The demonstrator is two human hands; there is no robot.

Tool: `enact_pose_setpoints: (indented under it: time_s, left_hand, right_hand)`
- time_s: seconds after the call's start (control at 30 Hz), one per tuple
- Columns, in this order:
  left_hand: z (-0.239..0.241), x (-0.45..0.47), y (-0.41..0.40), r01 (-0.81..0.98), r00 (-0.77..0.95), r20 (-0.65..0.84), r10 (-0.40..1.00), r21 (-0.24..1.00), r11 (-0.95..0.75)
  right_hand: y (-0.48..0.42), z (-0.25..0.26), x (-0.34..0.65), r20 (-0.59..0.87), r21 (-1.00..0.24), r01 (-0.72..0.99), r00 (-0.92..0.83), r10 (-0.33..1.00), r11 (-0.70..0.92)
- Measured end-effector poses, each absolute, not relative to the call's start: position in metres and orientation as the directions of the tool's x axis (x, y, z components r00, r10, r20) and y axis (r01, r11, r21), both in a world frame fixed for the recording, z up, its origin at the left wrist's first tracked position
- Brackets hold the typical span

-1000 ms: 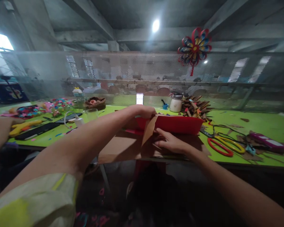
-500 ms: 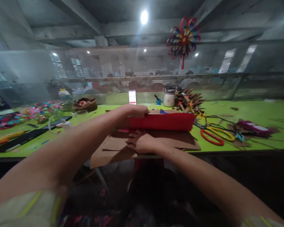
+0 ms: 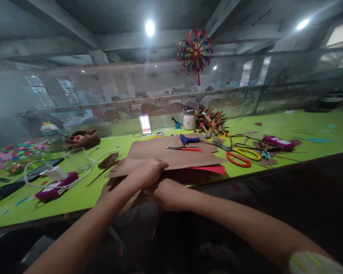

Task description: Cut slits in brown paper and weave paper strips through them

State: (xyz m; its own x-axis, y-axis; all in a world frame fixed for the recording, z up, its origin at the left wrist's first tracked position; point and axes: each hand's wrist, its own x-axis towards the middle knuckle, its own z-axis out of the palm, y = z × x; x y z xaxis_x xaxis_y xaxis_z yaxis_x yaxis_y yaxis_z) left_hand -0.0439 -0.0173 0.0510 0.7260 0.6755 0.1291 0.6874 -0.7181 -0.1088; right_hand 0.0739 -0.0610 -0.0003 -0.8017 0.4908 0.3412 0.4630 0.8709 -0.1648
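Note:
At the green table's front edge, my left hand (image 3: 153, 169) is closed over the near edge of a brown paper sheet (image 3: 157, 150). Just below it, my right hand (image 3: 171, 194) has its fingers curled inward at more brown sheets (image 3: 133, 201); its fingertips are partly hidden, and I cannot make out what they pinch. A red sheet (image 3: 214, 171) shows from under the top brown one. On the top sheet lie a blue glue gun (image 3: 189, 140) and tweezers (image 3: 184, 148) with orange handles.
Scissors (image 3: 240, 156) with red and yellow handles lie to the right, near a purple box (image 3: 278, 142). Behind stand a lidded jar (image 3: 189, 120) and a pile of brown rolls (image 3: 211, 121). Leftward are a power strip (image 3: 56, 186), a white cable (image 3: 98, 161) and a clear cup (image 3: 78, 159).
The raised brown and red sheets have come down flat. My left hand has moved toward the table edge, and my right hand has gone from lying spread to curled. The view has turned right.

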Motion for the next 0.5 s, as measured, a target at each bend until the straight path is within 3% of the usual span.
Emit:
enact_pose_setpoints:
  time_s: [0.1, 0.2, 0.3, 0.37, 0.5]
  left_hand:
    - [0.037, -0.046, -0.033, 0.691, 0.722, 0.170, 0.670, -0.138, -0.710]
    - [0.019, -0.048, -0.043, 0.668, 0.742, 0.224, 0.632, -0.162, -0.726]
    - [0.002, -0.050, -0.048, 0.658, 0.742, 0.319, 0.589, -0.176, -0.733]
    - [-0.006, -0.051, -0.051, 0.658, 0.730, 0.390, 0.562, -0.178, -0.731]
    - [-0.012, -0.053, -0.060, 0.669, 0.697, 0.464, 0.547, -0.145, -0.729]
  right_hand:
    - [-0.109, -0.013, 0.109, 0.508, -0.059, 0.400, -0.777, 0.372, 0.915]
    - [-0.154, -0.012, 0.149, 0.643, -0.120, 0.349, -0.686, 0.341, 0.929]
    - [-0.171, 0.001, 0.189, 0.718, -0.224, 0.439, -0.530, 0.452, 0.870]
    - [-0.160, 0.006, 0.212, 0.752, -0.224, 0.568, -0.417, 0.511, 0.792]
    - [-0.113, -0.010, 0.243, 0.629, -0.223, 0.746, -0.382, 0.677, 0.627]
